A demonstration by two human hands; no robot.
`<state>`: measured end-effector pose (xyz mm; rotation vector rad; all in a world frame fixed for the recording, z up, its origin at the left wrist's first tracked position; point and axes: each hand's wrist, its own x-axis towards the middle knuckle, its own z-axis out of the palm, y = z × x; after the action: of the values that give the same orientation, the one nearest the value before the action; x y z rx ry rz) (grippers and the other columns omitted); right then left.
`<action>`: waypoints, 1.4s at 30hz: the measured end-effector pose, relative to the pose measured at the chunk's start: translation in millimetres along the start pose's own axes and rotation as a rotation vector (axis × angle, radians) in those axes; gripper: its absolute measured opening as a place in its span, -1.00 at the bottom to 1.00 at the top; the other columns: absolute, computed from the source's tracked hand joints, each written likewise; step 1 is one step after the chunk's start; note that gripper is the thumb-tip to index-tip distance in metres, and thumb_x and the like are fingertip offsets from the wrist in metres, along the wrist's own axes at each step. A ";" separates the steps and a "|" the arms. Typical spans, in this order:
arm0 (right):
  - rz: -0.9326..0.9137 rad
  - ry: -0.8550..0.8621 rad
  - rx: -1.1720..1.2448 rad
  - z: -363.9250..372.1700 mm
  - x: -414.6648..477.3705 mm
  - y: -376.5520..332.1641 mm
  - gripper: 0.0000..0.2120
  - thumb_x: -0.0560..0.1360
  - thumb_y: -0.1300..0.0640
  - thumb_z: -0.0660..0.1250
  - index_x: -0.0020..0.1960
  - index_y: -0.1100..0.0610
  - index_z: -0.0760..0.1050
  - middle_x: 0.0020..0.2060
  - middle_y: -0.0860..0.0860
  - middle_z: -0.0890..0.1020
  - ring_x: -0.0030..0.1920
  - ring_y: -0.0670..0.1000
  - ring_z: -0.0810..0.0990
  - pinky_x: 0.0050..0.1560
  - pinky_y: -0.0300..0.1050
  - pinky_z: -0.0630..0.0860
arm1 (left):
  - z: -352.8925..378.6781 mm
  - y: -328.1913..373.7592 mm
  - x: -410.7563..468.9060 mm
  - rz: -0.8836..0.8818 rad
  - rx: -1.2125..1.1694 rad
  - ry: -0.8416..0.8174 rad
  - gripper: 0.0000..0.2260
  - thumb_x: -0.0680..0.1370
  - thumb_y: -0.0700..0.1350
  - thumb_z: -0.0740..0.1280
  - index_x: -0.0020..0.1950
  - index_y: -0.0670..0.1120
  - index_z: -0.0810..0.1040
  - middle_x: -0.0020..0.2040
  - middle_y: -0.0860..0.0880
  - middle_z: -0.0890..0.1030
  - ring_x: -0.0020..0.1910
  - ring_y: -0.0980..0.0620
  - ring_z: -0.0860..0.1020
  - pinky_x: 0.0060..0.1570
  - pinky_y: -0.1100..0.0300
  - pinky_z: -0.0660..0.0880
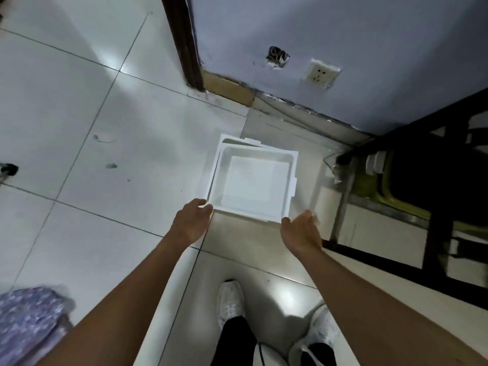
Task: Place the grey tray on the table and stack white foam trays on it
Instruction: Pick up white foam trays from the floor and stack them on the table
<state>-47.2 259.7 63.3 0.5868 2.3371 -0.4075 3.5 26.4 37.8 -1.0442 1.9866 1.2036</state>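
Note:
A stack of white foam trays (252, 182) lies on the tiled floor near the wall, the top one square and deep with its hollow facing up. My left hand (191, 220) reaches down to the stack's near left corner, fingertips at its rim. My right hand (301, 231) hangs just short of the near right corner, palm turned inward and fingers relaxed. Neither hand holds anything. No grey tray is in sight.
A glass table with a black frame (433, 196) stands at the right, close to the trays. A grey-blue wall (343, 35) with a socket (320, 72) and a dark door frame (182, 40) lies beyond. My white shoes (231, 299) stand below; patterned fabric (29, 323) lies at lower left.

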 end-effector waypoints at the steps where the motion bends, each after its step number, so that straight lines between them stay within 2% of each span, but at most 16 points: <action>1: 0.019 -0.007 0.017 11.1 12.5 2.1 -0.49 0.62 0.06 0.15 0.49 0.27 0.17 0.48 0.18 0.31 0.36 0.25 0.43 0.24 0.06 0.41 | 2.9 -9.8 13.6 -0.008 -0.011 0.008 -0.63 0.60 0.07 0.27 0.37 -0.03 0.53 0.28 -0.10 0.61 0.26 -0.10 0.57 0.36 -0.01 0.41; 5: 0.074 0.008 0.072 49.1 50.2 13.0 -0.50 0.61 0.07 0.18 0.49 0.23 0.20 0.41 0.19 0.42 0.34 0.24 0.46 0.25 0.04 0.40 | 17.7 -45.4 49.4 -0.004 -0.029 0.014 -0.65 0.64 0.05 0.28 0.38 -0.07 0.52 0.31 -0.10 0.59 0.31 -0.12 0.54 0.39 -0.02 0.39; 9: 0.035 0.001 0.073 83.0 78.6 25.4 -0.48 0.60 0.07 0.19 0.51 0.18 0.19 0.45 0.14 0.38 0.38 0.21 0.43 0.27 0.05 0.36 | 38.6 -66.2 85.8 -0.026 0.010 0.016 -0.62 0.66 0.03 0.22 0.45 -0.06 0.46 0.42 -0.09 0.51 0.40 -0.11 0.45 0.43 0.05 0.32; 12: 0.030 0.025 0.063 97.4 96.7 36.2 -0.48 0.59 0.09 0.19 0.52 0.16 0.19 0.44 0.12 0.37 0.38 0.19 0.43 0.26 0.05 0.38 | 58.6 -68.7 109.5 -0.003 0.100 0.000 -0.58 0.68 0.02 0.18 0.52 -0.07 0.38 0.47 -0.05 0.46 0.44 -0.08 0.42 0.38 0.10 0.29; 18: 0.003 0.057 0.032 112.9 125.5 50.6 -0.48 0.60 0.09 0.18 0.53 0.13 0.18 0.44 0.12 0.38 0.39 0.18 0.41 0.27 0.04 0.37 | 87.5 -77.9 146.1 0.040 0.230 -0.054 -0.48 0.66 0.04 0.20 0.59 -0.10 0.24 0.53 -0.11 0.38 0.47 -0.13 0.38 0.44 0.04 0.30; 23: 0.001 0.075 0.050 120.1 143.9 48.0 -0.60 0.61 0.10 0.20 0.40 0.19 0.30 0.22 0.17 0.55 0.21 0.22 0.52 0.00 -0.06 0.34 | 98.8 -83.9 165.0 0.077 0.237 -0.009 -0.56 0.62 -0.04 0.27 0.48 -0.11 0.35 0.44 -0.08 0.45 0.36 -0.12 0.47 0.28 0.07 0.37; 27: 0.053 0.087 0.120 117.0 154.4 45.4 -0.74 0.61 0.14 0.19 0.28 0.18 0.35 0.11 0.19 0.61 0.09 0.22 0.57 -0.06 -0.06 0.36 | 94.4 -80.0 171.3 0.009 0.100 -0.017 -0.46 0.61 -0.03 0.29 0.57 -0.09 0.27 0.52 -0.08 0.37 0.43 -0.11 0.41 0.36 0.06 0.35; 31: 0.108 0.157 0.185 97.0 142.8 34.1 -0.74 0.58 0.24 0.19 0.27 0.22 0.40 0.13 0.20 0.60 0.11 0.24 0.57 0.01 -0.03 0.47 | 86.1 -66.2 165.6 -0.056 -0.043 -0.050 -0.47 0.58 0.05 0.30 0.51 -0.10 0.34 0.44 -0.15 0.47 0.32 -0.16 0.50 0.27 -0.01 0.43; 33: 0.132 0.197 0.170 88.4 132.4 28.7 -0.72 0.57 0.27 0.20 0.27 0.25 0.42 0.17 0.23 0.60 0.16 0.26 0.57 0.14 0.04 0.52 | 84.1 -59.6 156.7 -0.032 0.044 -0.060 -0.47 0.62 0.04 0.26 0.55 -0.10 0.29 0.49 -0.12 0.43 0.42 -0.16 0.44 0.35 0.01 0.36; 35: 0.153 0.203 0.168 79.2 122.7 23.6 -0.70 0.56 0.28 0.19 0.28 0.25 0.41 0.20 0.23 0.58 0.20 0.26 0.56 0.18 0.07 0.52 | 79.8 -49.1 145.3 -0.001 0.150 -0.047 -0.47 0.64 0.03 0.23 0.58 -0.09 0.25 0.52 -0.11 0.39 0.47 -0.15 0.39 0.39 0.04 0.30; 39: 0.177 0.181 0.218 59.8 100.8 5.1 -0.68 0.53 0.26 0.19 0.28 0.21 0.41 0.18 0.22 0.60 0.17 0.25 0.58 0.18 0.08 0.53 | 52.5 -24.8 128.3 0.028 0.215 0.012 -0.48 0.65 0.00 0.22 0.58 -0.09 0.24 0.48 -0.13 0.44 0.44 -0.17 0.42 0.38 0.04 0.31; 42: 0.184 0.175 0.257 43.9 80.8 -5.6 -0.70 0.51 0.26 0.19 0.23 0.18 0.40 0.11 0.22 0.63 0.09 0.24 0.61 0.12 0.12 0.58 | 27.1 -9.0 114.0 0.116 0.232 0.105 -0.56 0.64 -0.04 0.22 0.52 -0.08 0.35 0.41 -0.11 0.53 0.36 -0.14 0.50 0.32 0.05 0.37</action>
<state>-79.9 259.9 -22.8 0.9880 2.3853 -0.5950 -46.0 11.9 -67.8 -0.9020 2.2335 0.9634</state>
